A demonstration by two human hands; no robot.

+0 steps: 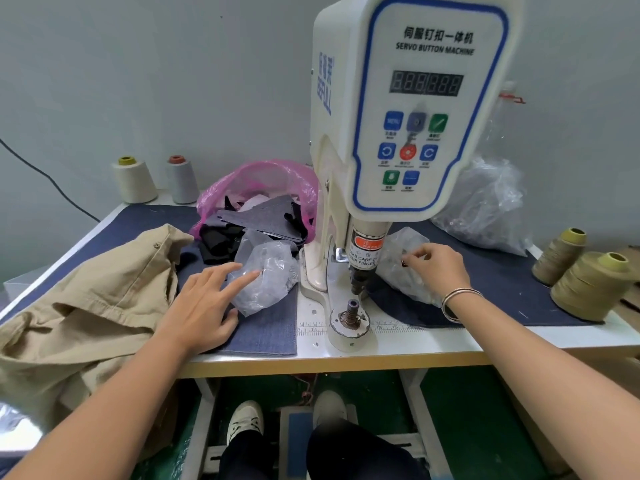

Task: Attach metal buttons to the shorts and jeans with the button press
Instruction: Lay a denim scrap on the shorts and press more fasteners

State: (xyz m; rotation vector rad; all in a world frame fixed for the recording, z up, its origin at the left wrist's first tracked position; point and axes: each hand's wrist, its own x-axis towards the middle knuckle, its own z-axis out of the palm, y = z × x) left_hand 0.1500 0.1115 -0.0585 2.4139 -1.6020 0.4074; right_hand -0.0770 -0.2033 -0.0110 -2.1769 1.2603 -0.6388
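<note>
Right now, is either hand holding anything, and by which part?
The right hand pinches the top edge of the clear plastic bag beside the press. The left hand holds nothing, its straight fingers reaching toward another clear bag.

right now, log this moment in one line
left hand open at clear bag | right hand pinching in right bag | die bare

Single head view, close, looking forward and down over button press; lower legs apparently below table edge.

The button press stands mid-table. Left of it lie the shorts, with a bag of scraps behind; thread cones sit at the right edge.
</note>
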